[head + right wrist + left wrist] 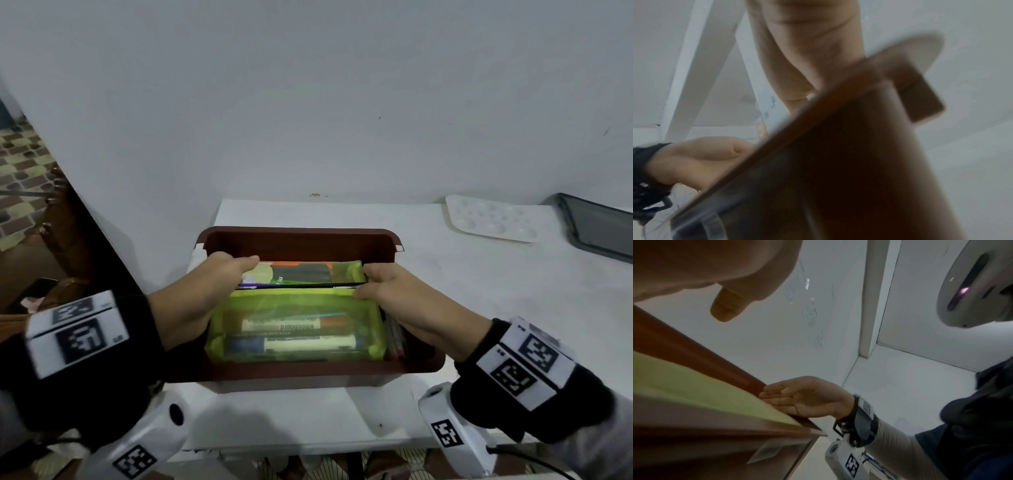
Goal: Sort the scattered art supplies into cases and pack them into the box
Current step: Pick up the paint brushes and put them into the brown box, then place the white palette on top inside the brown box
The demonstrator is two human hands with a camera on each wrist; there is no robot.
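A brown box (298, 231) stands on the white table. In it lies a green mesh case (294, 329) with whiteboard markers inside. Behind it, on edge, is a second green case (308, 272) with dark markers. My left hand (245, 274) holds this rear case at its left end, and my right hand (364, 281) pinches its right end between thumb and forefinger. The left wrist view shows the box rim (694, 347), the green case (694, 386) and the right hand (803, 397) reaching into the box. The right wrist view is filled by the blurred box wall (838, 146), with the left hand (694, 159) beyond it.
Some pencils (394, 335) lie along the box's right wall. A white paint palette (489, 219) and a dark tray (599, 226) sit at the back right of the table. A wall rises right behind the box. Wooden furniture stands left of the table.
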